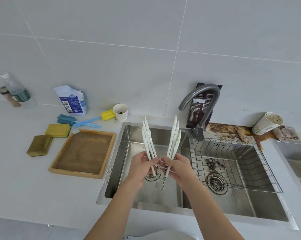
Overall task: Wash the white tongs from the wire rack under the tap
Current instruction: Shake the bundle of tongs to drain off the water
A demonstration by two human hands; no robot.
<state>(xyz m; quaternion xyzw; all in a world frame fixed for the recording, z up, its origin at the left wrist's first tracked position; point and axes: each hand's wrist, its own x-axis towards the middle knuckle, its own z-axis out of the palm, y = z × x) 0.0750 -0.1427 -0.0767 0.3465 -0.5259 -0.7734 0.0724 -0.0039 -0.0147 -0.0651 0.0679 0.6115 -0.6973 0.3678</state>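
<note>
The white tongs (174, 135) are spread in a V above the left sink basin (134, 135), tips pointing up and away. My left hand (141, 166) grips the left arm of the tongs and my right hand (178, 166) grips the right arm, near the wire hinge loop that hangs below the hands. The grey curved tap (203, 101) stands behind and to the right, its spout above the divider; no water is visible. The wire rack (233, 163) sits in the right basin, to the right of my hands, with dark scraps on it.
Left of the sink lie a wooden tray (83, 153), two sponges (58, 130), blue and yellow bottle brushes (87, 121), a paper cup (120, 112), a blue-white bag and bottles. Behind the tap stand a dark bag (196, 111), a dirty cup (267, 122) and a cloth.
</note>
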